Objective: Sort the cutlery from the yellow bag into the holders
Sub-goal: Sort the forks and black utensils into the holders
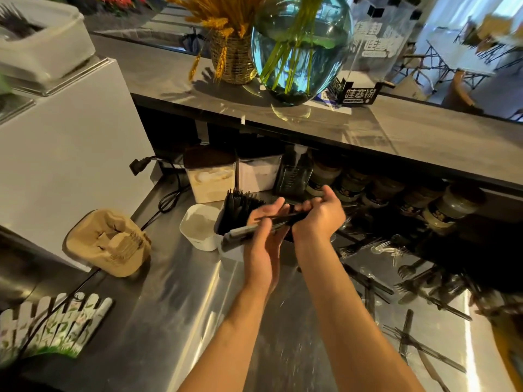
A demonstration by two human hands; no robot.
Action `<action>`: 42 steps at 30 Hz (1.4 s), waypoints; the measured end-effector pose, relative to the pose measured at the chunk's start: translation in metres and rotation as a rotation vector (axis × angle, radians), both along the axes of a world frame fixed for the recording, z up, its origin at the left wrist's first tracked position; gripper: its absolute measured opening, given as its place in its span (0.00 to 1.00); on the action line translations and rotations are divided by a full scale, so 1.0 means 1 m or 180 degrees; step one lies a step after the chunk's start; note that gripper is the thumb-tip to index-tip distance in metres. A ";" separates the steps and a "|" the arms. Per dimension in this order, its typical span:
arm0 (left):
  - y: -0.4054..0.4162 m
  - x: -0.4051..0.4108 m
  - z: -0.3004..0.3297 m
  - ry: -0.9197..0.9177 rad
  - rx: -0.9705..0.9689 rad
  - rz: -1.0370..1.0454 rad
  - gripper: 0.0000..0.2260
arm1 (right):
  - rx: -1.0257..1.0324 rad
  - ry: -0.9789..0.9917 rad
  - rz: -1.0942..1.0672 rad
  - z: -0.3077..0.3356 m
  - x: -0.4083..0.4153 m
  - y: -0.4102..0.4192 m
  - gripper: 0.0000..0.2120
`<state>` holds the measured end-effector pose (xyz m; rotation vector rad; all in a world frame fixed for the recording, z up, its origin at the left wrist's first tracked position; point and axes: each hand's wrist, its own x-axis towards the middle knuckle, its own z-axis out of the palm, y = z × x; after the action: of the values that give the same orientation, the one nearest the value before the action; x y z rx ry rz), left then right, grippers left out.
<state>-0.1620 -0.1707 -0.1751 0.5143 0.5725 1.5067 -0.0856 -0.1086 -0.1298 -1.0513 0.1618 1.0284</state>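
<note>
My right hand (318, 215) grips a bundle of black plastic cutlery (249, 232) held level above the steel counter. My left hand (264, 241) is under and beside the bundle, its fingers curled round it. Behind my hands stands a holder full of black forks (236, 210), prongs up. To its left is a white holder (198, 227) that looks empty. A third white holder (230, 251) sits just under the bundle's left end. Loose black and clear cutlery (410, 281) lies scattered over the counter on the right. The yellow bag shows only as a sliver at the right edge (515, 360).
A cardboard cup carrier (110, 244) sits on the left beside a white appliance (68, 154) with a trailing power cord (169, 193). Storage tubs (210, 176) and jars (441, 210) line the back under a raised shelf bearing a glass vase (300, 49). A fence-shaped box (51, 323) stands front left.
</note>
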 end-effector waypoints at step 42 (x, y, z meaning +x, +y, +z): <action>0.025 -0.041 -0.007 0.2103 -0.0718 -0.1602 0.10 | -0.0046 -0.2324 0.2598 -0.012 0.051 -0.007 0.12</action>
<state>-0.2026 -0.1457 -0.1819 0.9093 1.0211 0.7626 -0.0343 -0.1153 -0.1423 -1.4826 -0.9210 1.2733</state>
